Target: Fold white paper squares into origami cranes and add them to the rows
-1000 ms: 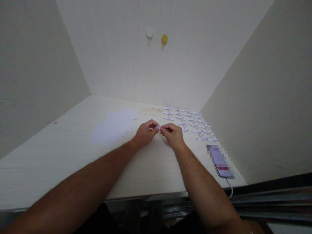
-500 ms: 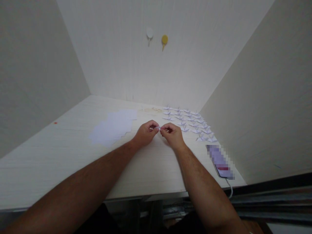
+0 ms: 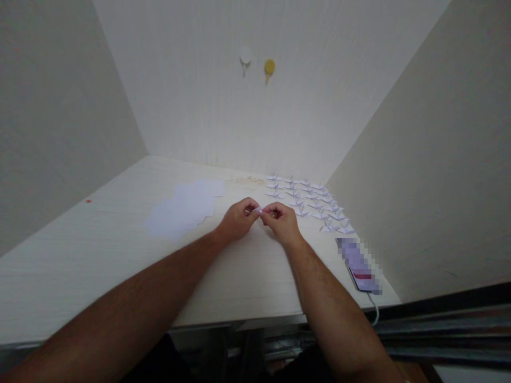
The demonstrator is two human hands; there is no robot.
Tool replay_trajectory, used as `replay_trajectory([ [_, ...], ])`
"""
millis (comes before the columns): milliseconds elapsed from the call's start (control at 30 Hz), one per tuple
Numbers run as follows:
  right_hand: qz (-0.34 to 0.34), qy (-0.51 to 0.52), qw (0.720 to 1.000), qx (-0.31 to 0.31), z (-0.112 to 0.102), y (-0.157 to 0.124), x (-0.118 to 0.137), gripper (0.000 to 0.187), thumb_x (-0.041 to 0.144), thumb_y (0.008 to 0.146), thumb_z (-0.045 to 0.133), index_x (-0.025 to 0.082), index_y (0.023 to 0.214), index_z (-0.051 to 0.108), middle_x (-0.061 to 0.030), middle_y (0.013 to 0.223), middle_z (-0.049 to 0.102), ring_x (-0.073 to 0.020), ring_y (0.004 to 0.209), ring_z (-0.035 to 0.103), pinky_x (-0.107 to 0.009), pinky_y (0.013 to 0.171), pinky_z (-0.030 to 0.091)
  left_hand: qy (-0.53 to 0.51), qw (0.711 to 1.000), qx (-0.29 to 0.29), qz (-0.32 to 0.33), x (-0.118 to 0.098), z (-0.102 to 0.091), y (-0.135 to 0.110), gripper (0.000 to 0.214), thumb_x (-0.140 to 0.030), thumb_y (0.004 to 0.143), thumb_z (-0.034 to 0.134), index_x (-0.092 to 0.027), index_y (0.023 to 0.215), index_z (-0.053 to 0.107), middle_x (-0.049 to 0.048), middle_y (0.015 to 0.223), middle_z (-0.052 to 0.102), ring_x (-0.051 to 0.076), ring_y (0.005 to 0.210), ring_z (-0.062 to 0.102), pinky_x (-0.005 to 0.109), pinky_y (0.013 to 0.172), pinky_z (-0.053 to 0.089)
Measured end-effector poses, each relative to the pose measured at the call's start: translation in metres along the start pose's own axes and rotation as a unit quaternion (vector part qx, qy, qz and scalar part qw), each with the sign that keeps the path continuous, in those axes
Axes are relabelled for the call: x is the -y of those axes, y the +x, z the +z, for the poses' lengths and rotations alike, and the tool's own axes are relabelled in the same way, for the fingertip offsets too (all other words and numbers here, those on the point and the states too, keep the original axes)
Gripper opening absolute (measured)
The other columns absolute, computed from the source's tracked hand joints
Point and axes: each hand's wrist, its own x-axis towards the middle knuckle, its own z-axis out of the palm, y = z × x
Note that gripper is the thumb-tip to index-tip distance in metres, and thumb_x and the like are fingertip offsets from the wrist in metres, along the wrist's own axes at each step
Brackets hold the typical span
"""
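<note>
Between my fingertips is a small piece of folded white paper (image 3: 258, 209), mostly hidden by the fingers. My left hand (image 3: 240, 218) is closed on its left side in a pinch. From the right, my right hand (image 3: 282, 219) pinches the same paper between thumb and forefinger. Both hands meet over the middle of the table. Just beyond my right hand, several white origami cranes (image 3: 317, 205) stand in rows. To the left of my left hand lies a spread of white paper sheets (image 3: 186, 207).
A phone (image 3: 357, 266) with a blurred screen and a white cable (image 3: 375, 311) lies at the table's right edge. Pale panels enclose the table (image 3: 99, 255) on three sides. A white hook (image 3: 245, 56) and a yellow hook (image 3: 270, 67) are on the back panel.
Both hands stay nearly in place, still pinching the folded paper. Slightly more of the paper shows between the fingertips. The whole view has shifted very slightly.
</note>
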Motion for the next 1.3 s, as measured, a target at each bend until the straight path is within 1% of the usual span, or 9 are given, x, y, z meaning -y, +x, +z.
replay_trajectory([
  [167,-0.001,0.01,1.0,-0.003,0.0007,-0.0003,0.0006,0.025,0.041,0.068,0.076,0.018,0.072,0.066,0.0003,0.057,0.062,-0.011,0.051,0.05,-0.024,0.049,0.036,-0.009,1.0,0.001,0.004,-0.0002,0.0007,-0.0006,0.013,-0.032,0.082,0.06,-0.019,0.08,0.059,-0.0001,0.074,0.064,0.014,0.067,0.057,0.026,0.066,0.047],
  [433,0.024,0.034,0.999,0.003,0.0026,-0.0002,0.0015,0.024,0.039,0.066,0.075,0.019,0.071,0.065,0.0009,0.054,0.061,-0.0114,0.049,0.053,-0.023,0.048,0.038,-0.005,1.0,-0.007,-0.005,-0.0033,0.0009,-0.001,0.012,-0.03,0.08,0.06,-0.019,0.078,0.059,-0.0008,0.071,0.063,0.013,0.065,0.056,0.026,0.064,0.046],
  [567,0.031,0.026,0.999,0.001,0.0025,-0.0008,0.0031,0.025,0.041,0.066,0.075,0.019,0.071,0.065,0.0011,0.054,0.061,-0.0114,0.049,0.053,-0.023,0.048,0.038,-0.006,1.0,-0.018,-0.006,-0.0038,0.0014,-0.001,0.012,-0.031,0.08,0.06,-0.02,0.077,0.058,-0.0007,0.072,0.064,0.014,0.064,0.056,0.026,0.063,0.046],
  [800,0.001,0.014,1.0,-0.011,0.0018,-0.001,-0.0008,0.02,0.038,0.07,0.072,0.019,0.07,0.066,0.0011,0.056,0.061,-0.0113,0.051,0.052,-0.024,0.05,0.038,0.006,1.0,-0.017,-0.011,-0.0059,0.0014,-0.001,0.013,-0.032,0.08,0.06,-0.02,0.076,0.059,-0.0022,0.067,0.061,0.013,0.06,0.052,0.026,0.06,0.043],
  [967,0.004,0.008,1.0,-0.011,0.0019,-0.0012,-0.001,0.019,0.037,0.071,0.07,0.019,0.07,0.066,0.0013,0.057,0.061,-0.0116,0.051,0.052,-0.024,0.051,0.038,0.023,0.999,-0.019,-0.018,-0.0046,0.0017,-0.0011,0.014,-0.033,0.08,0.058,-0.019,0.075,0.059,-0.003,0.064,0.057,0.013,0.059,0.049,0.026,0.058,0.04],
  [1100,0.009,-0.008,1.0,-0.016,0.0014,-0.0011,-0.0004,0.018,0.037,0.071,0.069,0.019,0.07,0.066,0.0014,0.056,0.061,-0.0119,0.051,0.052,-0.024,0.051,0.039,0.026,0.999,-0.014,-0.021,-0.0022,0.0022,-0.0005,0.015,-0.033,0.08,0.057,-0.02,0.076,0.059,-0.0026,0.065,0.058,0.013,0.06,0.05,0.026,0.057,0.039],
  [1300,0.003,-0.023,1.0,-0.021,0.0004,0.0001,-0.0032,0.018,0.037,0.073,0.067,0.019,0.07,0.065,0.001,0.057,0.061,-0.0125,0.053,0.053,-0.024,0.052,0.039,0.002,1.0,-0.004,-0.017,-0.0001,0.0026,-0.0007,0.018,-0.037,0.082,0.059,-0.019,0.081,0.061,-0.0007,0.069,0.063,0.015,0.063,0.055,0.027,0.06,0.044],
])
